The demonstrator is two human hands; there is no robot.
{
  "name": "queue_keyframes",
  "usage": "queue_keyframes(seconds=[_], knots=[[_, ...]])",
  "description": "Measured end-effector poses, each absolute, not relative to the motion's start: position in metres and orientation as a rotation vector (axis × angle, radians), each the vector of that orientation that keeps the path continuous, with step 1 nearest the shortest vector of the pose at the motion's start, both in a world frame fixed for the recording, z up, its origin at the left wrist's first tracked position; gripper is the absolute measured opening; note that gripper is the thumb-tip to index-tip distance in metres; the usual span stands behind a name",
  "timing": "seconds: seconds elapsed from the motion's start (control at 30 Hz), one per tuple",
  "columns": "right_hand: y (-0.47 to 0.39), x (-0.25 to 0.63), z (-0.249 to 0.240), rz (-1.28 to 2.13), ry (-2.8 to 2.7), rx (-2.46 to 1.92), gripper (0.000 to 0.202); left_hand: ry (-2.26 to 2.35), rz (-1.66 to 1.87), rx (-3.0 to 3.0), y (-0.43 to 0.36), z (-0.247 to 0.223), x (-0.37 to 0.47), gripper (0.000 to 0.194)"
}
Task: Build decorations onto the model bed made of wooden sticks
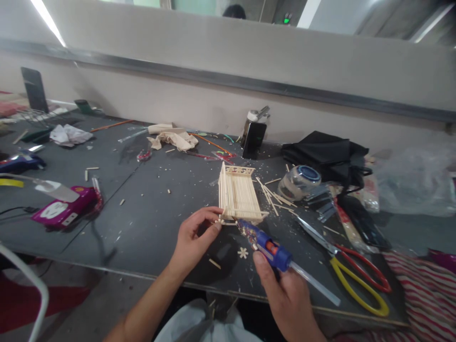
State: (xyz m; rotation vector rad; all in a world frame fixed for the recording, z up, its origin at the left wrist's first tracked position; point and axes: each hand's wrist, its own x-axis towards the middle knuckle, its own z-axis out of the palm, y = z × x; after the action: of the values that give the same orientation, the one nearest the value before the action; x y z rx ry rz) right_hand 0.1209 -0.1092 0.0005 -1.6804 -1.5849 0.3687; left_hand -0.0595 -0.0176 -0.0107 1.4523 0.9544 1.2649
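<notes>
My right hand [285, 289] is wrapped round a blue glue gun [263, 242] with a clear glue stick [315, 282] jutting from its back. The gun's nozzle points at the near edge of a small model made of pale wooden sticks [242, 190], which looks like a little bed with a railing. At the model's near left corner, my left hand [195, 237] pinches a small star-shaped wooden piece [220, 221] between thumb and fingers. A similar wooden star [242, 252] lies on the table just below the model.
Large scissors [338, 251] with red and yellow handles lie at the right, near loose sticks [272, 197] and a jar [299, 183]. A phone [254, 140] stands upright behind the model. A purple power strip [66, 209] sits at left. Crumpled cloth [174, 138] lies toward the back.
</notes>
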Motion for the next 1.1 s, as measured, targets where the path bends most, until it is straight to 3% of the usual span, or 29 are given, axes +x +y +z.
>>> queue_keyframes(seconds=[0.73, 1.1], knots=[[-0.111, 0.123, 0.0, 0.26, -1.616, -1.693, 0.038, 0.94, 1.268, 1.479, -0.017, -0.015, -0.061, 0.007], [-0.11, 0.123, 0.004, 0.216, -1.653, -1.661, 0.029, 0.939, 1.261, 1.475, -0.017, -0.014, -0.06, 0.008]])
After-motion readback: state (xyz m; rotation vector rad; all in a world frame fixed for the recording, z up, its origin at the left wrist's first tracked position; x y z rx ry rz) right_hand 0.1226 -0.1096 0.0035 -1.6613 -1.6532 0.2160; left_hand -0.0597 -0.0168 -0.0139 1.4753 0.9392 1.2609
